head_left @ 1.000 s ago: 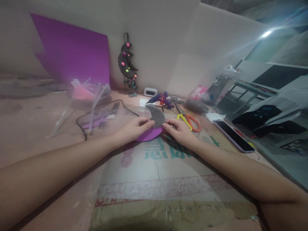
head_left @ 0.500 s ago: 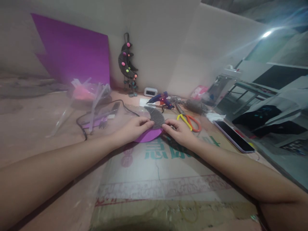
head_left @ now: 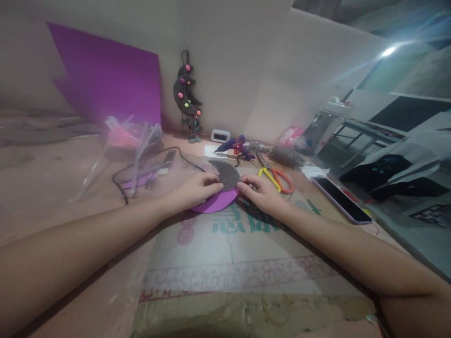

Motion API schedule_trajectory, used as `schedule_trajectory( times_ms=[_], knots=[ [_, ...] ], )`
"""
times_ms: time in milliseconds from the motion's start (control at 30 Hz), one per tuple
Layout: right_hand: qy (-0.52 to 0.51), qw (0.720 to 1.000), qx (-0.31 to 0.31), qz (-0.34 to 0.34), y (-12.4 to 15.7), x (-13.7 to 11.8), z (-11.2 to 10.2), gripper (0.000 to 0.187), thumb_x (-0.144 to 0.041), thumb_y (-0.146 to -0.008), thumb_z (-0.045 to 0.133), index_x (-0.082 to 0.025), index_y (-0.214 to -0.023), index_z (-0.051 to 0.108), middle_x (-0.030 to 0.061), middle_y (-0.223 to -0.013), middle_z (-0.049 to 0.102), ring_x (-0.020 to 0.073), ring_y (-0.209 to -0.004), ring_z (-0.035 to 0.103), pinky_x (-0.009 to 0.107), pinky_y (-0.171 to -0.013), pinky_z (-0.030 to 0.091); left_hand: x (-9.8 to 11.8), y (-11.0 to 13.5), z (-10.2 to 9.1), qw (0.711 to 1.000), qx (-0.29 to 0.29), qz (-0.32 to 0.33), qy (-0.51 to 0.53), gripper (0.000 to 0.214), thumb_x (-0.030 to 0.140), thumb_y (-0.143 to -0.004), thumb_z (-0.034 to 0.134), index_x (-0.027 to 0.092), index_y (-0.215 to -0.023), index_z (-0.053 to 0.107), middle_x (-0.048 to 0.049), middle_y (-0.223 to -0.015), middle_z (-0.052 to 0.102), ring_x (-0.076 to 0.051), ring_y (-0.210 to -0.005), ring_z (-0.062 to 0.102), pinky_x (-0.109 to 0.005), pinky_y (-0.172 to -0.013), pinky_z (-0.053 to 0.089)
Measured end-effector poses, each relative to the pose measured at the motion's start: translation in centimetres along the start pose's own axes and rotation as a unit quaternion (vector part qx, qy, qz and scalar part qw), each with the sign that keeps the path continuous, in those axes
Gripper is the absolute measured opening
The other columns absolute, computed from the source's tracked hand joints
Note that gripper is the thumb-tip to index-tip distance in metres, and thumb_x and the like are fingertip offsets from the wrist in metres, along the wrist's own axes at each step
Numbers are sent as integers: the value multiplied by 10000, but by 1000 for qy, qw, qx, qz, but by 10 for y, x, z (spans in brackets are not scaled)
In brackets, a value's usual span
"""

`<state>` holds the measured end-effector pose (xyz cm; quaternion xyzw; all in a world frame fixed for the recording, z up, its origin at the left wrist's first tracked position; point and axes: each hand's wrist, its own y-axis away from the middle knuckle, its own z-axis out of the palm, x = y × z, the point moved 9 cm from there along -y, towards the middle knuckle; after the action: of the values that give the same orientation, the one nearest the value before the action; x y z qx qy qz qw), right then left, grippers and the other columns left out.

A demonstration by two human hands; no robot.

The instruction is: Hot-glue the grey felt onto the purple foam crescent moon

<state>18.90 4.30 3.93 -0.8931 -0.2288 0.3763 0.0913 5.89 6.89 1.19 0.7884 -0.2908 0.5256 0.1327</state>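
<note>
Between my hands is a purple paper crescent (head_left: 219,203), its upper part covered by wound grey yarn (head_left: 228,173). My left hand (head_left: 205,187) pinches its left side, thumb near the border where the grey meets the bare purple. On the opposite edge, the thumb and fingers of my right hand (head_left: 255,188) are closed on the grey-covered part. The piece is held over a printed cardboard sheet (head_left: 197,272). Just behind it lies a blue glue gun (head_left: 232,145) with a red light showing. Scissors (head_left: 275,176) with yellow and orange handles rest right of my right hand.
A finished-looking grey moon hanging (head_left: 185,94) with coloured pompoms leans on the wall by a purple sheet (head_left: 112,70). A small white clock (head_left: 221,135) stands behind. Glue sticks (head_left: 141,155) and a black cord (head_left: 118,185) lie left; a phone (head_left: 341,201) lies right.
The crescent has turned slightly and come a little closer to me, with more of its purple lower part showing. My left thumb has shifted slightly down along it; both hands still hold it.
</note>
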Motion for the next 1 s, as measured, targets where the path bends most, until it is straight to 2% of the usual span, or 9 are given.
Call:
schedule_trajectory(
  times_ms=[200, 400, 600, 833, 1000],
  knots=[
    [7, 1000, 8, 10, 0, 1, -2, 233, -333, -895, 505, -174, -745, 588, -13, -672, 602, 119, -634, 535, 226, -604, 399, 1, 1, 0, 1000, 3, 4, -12, 247, 382, -845, 529, 178, -708, 550, 58, -539, 449, -85, -450, 382, -216, -433, 252],
    [1, 1000, 3, 5, 1, 0, -2, 238, -333, -908, 494, -173, -765, 597, -13, -684, 605, 120, -653, 544, 226, -619, 405, 0, 1, -1, 1000, 8, 14, -24, 365, 508, -852, 513, 165, -744, 572, 39, -585, 457, -88, -487, 388, -208, -429, 249],
    [-10, 1000, 9, 5, 2, 0, -4, 289, -352, -941, 437, -177, -774, 596, -7, -671, 589, 122, -643, 540, 231, -611, 416, 1, -1, -2, 999, 20, 32, -33, 363, 496, -860, 499, 169, -707, 542, 43, -576, 419, -88, -494, 353, -216, -440, 237],
    [-135, 990, 4, 44, 1, 7, 0, 204, -390, -873, 558, -188, -852, 566, 1, -730, 621, 133, -660, 590, 247, -625, 462, 1, -1, -5, 999, 30, 25, -34, 364, 483, -862, 496, 176, -667, 502, 38, -578, 436, -102, -522, 377, -226, -474, 263],
    [-95, 995, 33, 28, 0, 8, -5, 164, -346, -866, 566, -186, -831, 574, -1, -745, 597, 126, -662, 555, 244, -619, 444, 2, -1, -7, 998, 35, 20, -38, 362, 482, -867, 490, 177, -672, 502, 44, -574, 432, -104, -517, 372, -232, -486, 271]
  ],
)
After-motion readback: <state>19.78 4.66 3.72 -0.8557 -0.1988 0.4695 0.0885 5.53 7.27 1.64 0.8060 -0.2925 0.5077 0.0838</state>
